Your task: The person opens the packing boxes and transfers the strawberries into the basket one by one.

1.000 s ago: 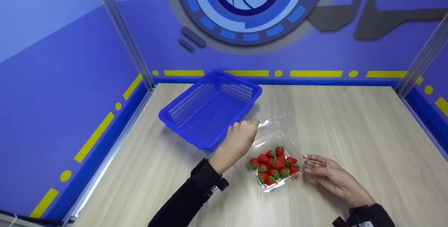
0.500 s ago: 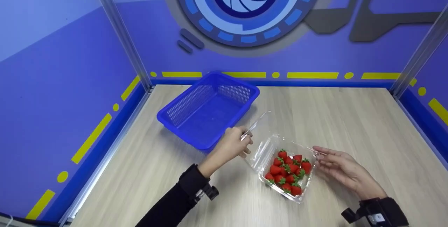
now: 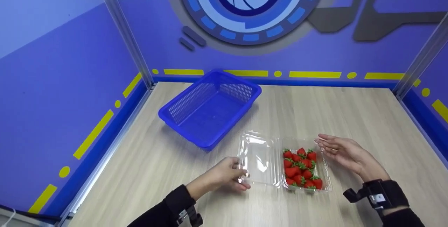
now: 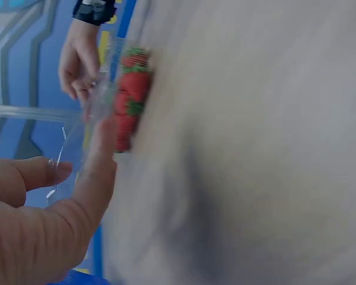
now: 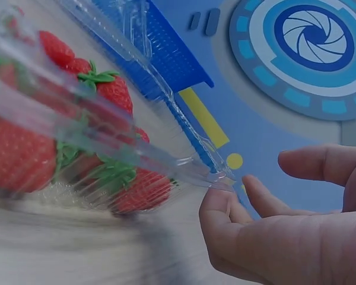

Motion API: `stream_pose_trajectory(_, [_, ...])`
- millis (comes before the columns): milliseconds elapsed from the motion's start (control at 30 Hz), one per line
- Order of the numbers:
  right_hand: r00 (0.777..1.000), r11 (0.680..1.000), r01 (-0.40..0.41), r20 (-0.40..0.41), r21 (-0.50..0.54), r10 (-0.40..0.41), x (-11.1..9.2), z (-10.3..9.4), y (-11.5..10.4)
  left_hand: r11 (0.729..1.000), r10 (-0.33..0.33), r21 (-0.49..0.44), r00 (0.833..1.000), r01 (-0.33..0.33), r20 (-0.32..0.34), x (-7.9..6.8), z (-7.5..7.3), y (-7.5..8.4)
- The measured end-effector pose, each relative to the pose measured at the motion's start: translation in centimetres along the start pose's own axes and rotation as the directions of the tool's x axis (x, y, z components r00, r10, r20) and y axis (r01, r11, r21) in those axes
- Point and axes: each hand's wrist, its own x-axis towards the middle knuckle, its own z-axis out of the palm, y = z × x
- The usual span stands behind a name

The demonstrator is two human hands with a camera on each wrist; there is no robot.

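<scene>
A clear plastic clamshell box [image 3: 324, 171] with several red strawberries [image 3: 299, 168] stands on the table, its lid [image 3: 260, 158] folded out to the left. My left hand [image 3: 229, 174] holds the lid's outer left edge. In the left wrist view, the thumb [image 4: 60, 172] and a finger lie on either side of the clear plastic. My right hand [image 3: 346, 153] is at the box's far right corner. In the right wrist view, a fingertip [image 5: 216, 202] touches that corner, while the thumb [image 5: 308, 161] stands apart from it.
A blue plastic basket [image 3: 210, 111] with slotted sides stands at the back left, behind the lid. The wooden tabletop [image 3: 353, 111] is bounded by a blue printed wall [image 3: 245, 59] at the back and panels at both sides.
The lid has swung down to the left from raised to nearly flat, my left hand moving lower with it. The box has turned and shifted right. My right hand stays at its corner.
</scene>
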Motion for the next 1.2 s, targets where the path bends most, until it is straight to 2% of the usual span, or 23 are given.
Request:
stream_pose_trajectory(167, [1.0, 1.0, 0.001, 0.019, 0.015, -0.002, -0.3, -0.5, 0.5, 1.0, -0.027, -0.014, 1.0, 0.027, 0.007, 0.4, 0.0, -2.1])
stream_pose_trajectory(333, [1.0, 1.0, 0.002, 0.006, 0.011, -0.002, -0.6, -0.6, 0.5, 1.0, -0.025, -0.018, 1.0, 0.025, 0.015, 0.6, 0.0, -2.5])
stream_pose_trajectory(500, [1.0, 0.999, 0.007, 0.001, -0.032, -0.007, -0.4, -0.2, 0.5, 1.0, -0.025, -0.016, 0.999, 0.025, 0.024, 0.3, -0.8, -2.5])
stream_pose_trajectory(633, [0.999, 0.988, 0.03, -0.017, -0.152, -0.033, -0.5, 0.3, 0.7, 1.0, -0.017, 0.018, 0.999, 0.017, -0.04, -0.8, -2.4, -2.3])
stream_pose_trajectory(700, [0.996, 0.957, 0.041, -0.06, -0.288, -0.06, -0.5, 0.9, 0.8, 0.999, 0.009, 0.051, 0.995, -0.004, -0.1, -1.6, -3.8, -2.1])
stream_pose_trajectory(767, [0.989, 0.89, 0.034, -0.11, -0.455, -0.094, -0.6, 1.6, 1.0, 0.996, 0.043, 0.083, 0.983, -0.029, -0.176, -2.4, -5.7, -1.8])
stream_pose_trajectory(833, [0.978, 0.78, 0.006, -0.16, -0.626, -0.136, -0.8, 2.5, 1.2, 0.993, 0.086, 0.097, 0.959, -0.061, -0.27, -3.2, -7.9, -1.5])
stream_pose_trajectory(933, [0.961, 0.585, -0.042, -0.192, -0.81, -0.198, -1.3, 4.0, 1.3, 0.993, 0.11, 0.01, 0.894, -0.117, -0.435, -4.3, -11.5, -1.3])
stream_pose_trajectory(1033, [0.944, 0.413, -0.077, -0.2, -0.907, -0.263, -2.0, 5.3, 1.5, 0.977, 0.127, -0.068, 0.811, -0.201, -0.571, -4.9, -14.4, -1.1])
stream_pose_trajectory(1100, [0.935, 0.325, -0.086, -0.188, -0.942, -0.3, -2.1, 6.2, 1.6, 0.963, 0.151, -0.081, 0.766, -0.256, -0.625, -5.0, -15.8, -0.9])
stream_pose_trajectory(1167, [0.928, 0.242, -0.078, -0.16, -0.967, -0.336, -2.0, 7.0, 1.9, 0.956, 0.172, -0.07, 0.735, -0.286, -0.656, -4.7, -16.7, -0.4])
stream_pose_trajectory(1200, [0.928, 0.205, -0.07, -0.139, -0.976, -0.347, -1.9, 7.4, 2.1, 0.951, 0.179, -0.072, 0.725, -0.301, -0.664, -4.5, -17.0, -0.2])
